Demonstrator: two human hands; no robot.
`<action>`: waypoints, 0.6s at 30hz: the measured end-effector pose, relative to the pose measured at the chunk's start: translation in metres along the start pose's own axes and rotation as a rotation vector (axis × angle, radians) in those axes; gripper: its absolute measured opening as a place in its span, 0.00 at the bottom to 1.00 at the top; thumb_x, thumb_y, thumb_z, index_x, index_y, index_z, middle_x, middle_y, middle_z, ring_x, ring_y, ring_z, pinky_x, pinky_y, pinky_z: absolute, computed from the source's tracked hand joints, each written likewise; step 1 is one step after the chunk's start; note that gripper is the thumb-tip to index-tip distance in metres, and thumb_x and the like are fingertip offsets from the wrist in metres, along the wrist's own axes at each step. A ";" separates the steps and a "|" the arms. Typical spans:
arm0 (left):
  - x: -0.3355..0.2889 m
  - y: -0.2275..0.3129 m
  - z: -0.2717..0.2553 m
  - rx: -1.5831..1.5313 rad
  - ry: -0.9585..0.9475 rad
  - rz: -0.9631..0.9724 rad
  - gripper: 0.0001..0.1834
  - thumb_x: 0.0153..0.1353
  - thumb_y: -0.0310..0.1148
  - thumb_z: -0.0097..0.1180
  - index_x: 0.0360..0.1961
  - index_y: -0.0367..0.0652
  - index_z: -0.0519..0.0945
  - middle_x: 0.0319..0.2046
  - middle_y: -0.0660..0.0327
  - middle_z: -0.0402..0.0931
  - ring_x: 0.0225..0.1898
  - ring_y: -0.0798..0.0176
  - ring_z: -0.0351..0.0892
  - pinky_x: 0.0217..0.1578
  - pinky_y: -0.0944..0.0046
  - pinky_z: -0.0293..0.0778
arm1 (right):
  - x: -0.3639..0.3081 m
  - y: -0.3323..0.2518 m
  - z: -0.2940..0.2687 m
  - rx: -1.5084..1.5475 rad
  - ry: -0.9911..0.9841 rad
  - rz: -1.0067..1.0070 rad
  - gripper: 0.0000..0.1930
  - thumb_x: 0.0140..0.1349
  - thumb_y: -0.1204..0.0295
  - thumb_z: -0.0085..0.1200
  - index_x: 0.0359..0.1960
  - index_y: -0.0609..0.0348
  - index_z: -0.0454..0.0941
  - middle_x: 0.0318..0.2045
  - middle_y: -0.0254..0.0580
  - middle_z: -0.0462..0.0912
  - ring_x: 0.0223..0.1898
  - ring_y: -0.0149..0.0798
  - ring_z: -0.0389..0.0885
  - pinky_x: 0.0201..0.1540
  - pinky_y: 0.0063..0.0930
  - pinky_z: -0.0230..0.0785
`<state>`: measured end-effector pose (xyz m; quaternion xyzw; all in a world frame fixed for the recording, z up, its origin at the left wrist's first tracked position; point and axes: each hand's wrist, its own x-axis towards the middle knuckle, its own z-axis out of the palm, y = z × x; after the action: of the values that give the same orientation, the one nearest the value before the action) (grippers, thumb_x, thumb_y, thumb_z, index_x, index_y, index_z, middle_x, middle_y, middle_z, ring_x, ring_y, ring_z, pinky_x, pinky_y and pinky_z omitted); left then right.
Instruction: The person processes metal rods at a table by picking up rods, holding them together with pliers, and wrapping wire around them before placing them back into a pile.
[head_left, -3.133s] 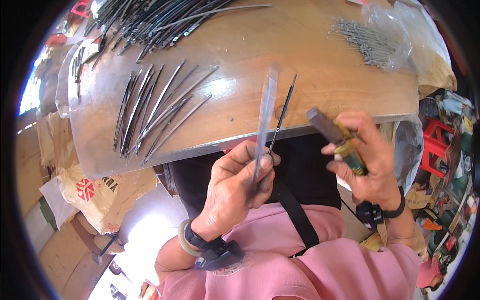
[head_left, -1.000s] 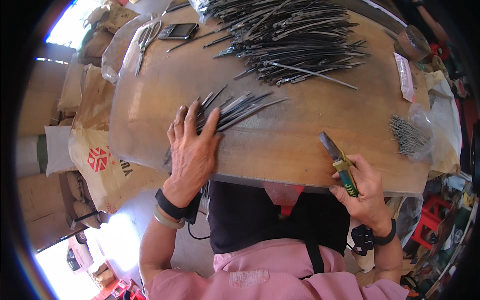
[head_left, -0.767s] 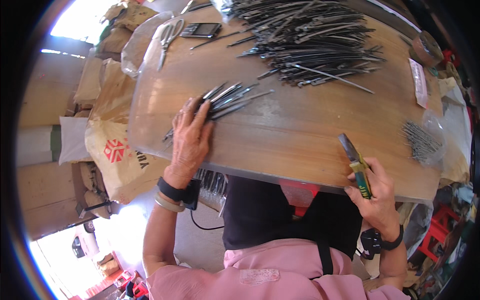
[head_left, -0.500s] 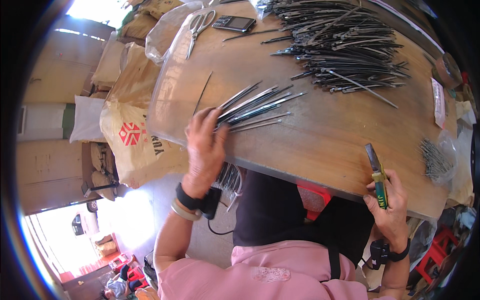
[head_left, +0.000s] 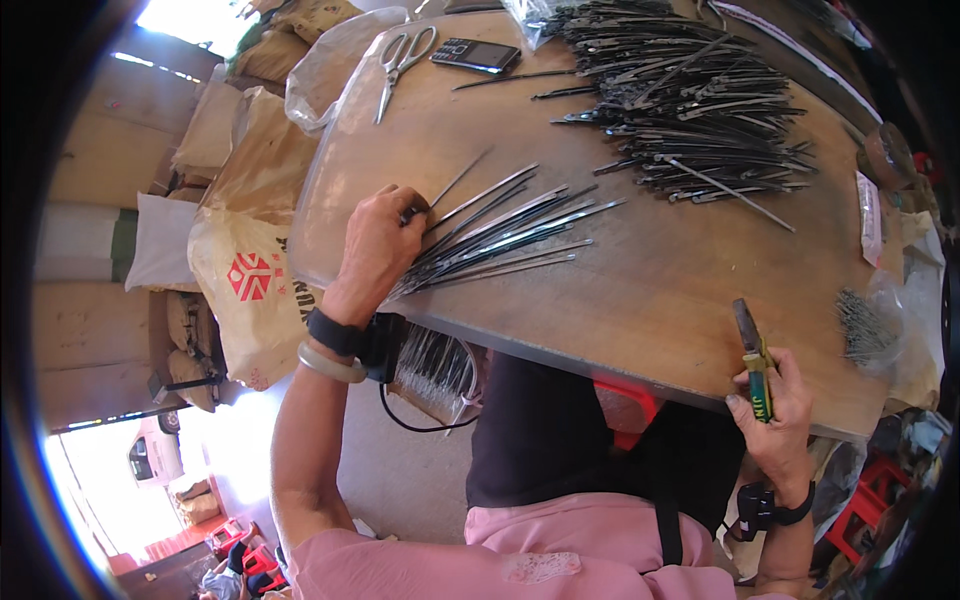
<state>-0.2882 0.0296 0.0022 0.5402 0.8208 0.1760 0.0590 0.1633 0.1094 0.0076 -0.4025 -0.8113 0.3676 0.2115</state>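
1. The right hand [head_left: 778, 412] wraps green-and-yellow pliers [head_left: 757, 368], metal nose pointing away; it sits at the near edge, well apart from the strips.
2. The left hand [head_left: 378, 245] is the nearer one; its grip is narrow, fingertips bunched on the near end of a single thin strip [head_left: 464, 175], whose long axis slants away and rightward.
3. Fanned dark strips [head_left: 515, 222] lie just right of that hand, long axes likewise slanting away.
4. The wooden surface [head_left: 650, 290] carries a big strip pile [head_left: 700, 105] beyond; scissors [head_left: 388, 88] and a phone [head_left: 475, 55] lie far left.
5. Sacks [head_left: 250, 290] stand leftward in the room; a red stool [head_left: 866, 508] rightward.
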 end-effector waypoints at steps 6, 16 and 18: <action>-0.023 0.061 0.015 -0.058 0.132 0.158 0.23 0.55 0.36 0.62 0.51 0.38 0.78 0.49 0.48 0.73 0.50 0.44 0.70 0.51 0.48 0.66 | -0.001 0.003 -0.003 -0.021 -0.015 -0.025 0.15 0.47 0.76 0.65 0.39 0.66 0.80 0.40 0.47 0.77 0.32 0.49 0.82 0.34 0.35 0.73; -0.024 0.061 0.038 0.318 0.139 0.187 0.24 0.57 0.31 0.59 0.57 0.41 0.76 0.52 0.48 0.70 0.55 0.46 0.68 0.55 0.51 0.63 | -0.002 0.015 -0.010 -0.175 0.000 -0.191 0.18 0.41 0.72 0.68 0.36 0.64 0.79 0.41 0.47 0.75 0.34 0.50 0.79 0.34 0.39 0.73; -0.016 0.071 0.040 0.265 0.194 0.098 0.25 0.57 0.32 0.60 0.57 0.41 0.75 0.52 0.48 0.70 0.56 0.45 0.68 0.57 0.50 0.62 | -0.003 0.018 -0.017 -0.047 -0.014 -0.138 0.17 0.45 0.73 0.67 0.38 0.63 0.79 0.42 0.47 0.76 0.35 0.50 0.79 0.37 0.37 0.73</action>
<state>-0.2086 0.0487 -0.0115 0.5629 0.8115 0.1202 -0.1008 0.1850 0.1212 0.0050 -0.3479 -0.8469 0.3359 0.2212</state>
